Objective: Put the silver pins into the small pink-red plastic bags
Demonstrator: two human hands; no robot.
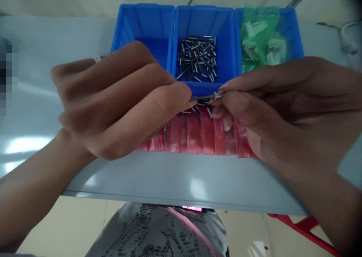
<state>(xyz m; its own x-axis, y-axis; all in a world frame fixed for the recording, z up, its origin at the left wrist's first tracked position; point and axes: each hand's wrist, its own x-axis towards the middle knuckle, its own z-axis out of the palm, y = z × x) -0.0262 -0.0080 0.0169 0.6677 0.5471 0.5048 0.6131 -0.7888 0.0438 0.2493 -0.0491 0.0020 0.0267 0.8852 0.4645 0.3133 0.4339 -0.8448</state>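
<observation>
My left hand [121, 98] and my right hand [285, 106] meet over the front of the table, fingers closed in a pinch. Between their fingertips runs a thin metal rivet [207, 97], held at both ends. Just below them lies a red plastic bag [198, 134] with a few loose rivets on it. Behind the hands stands the middle blue bin [203, 19], holding several metal rivets [198, 57].
A left blue bin [147, 23] looks empty. A right blue bin [294, 34] holds green plastic bags [261, 38] of parts. The grey table [181, 181] ends at a near edge above my lap. A red frame [305, 226] shows at the lower right.
</observation>
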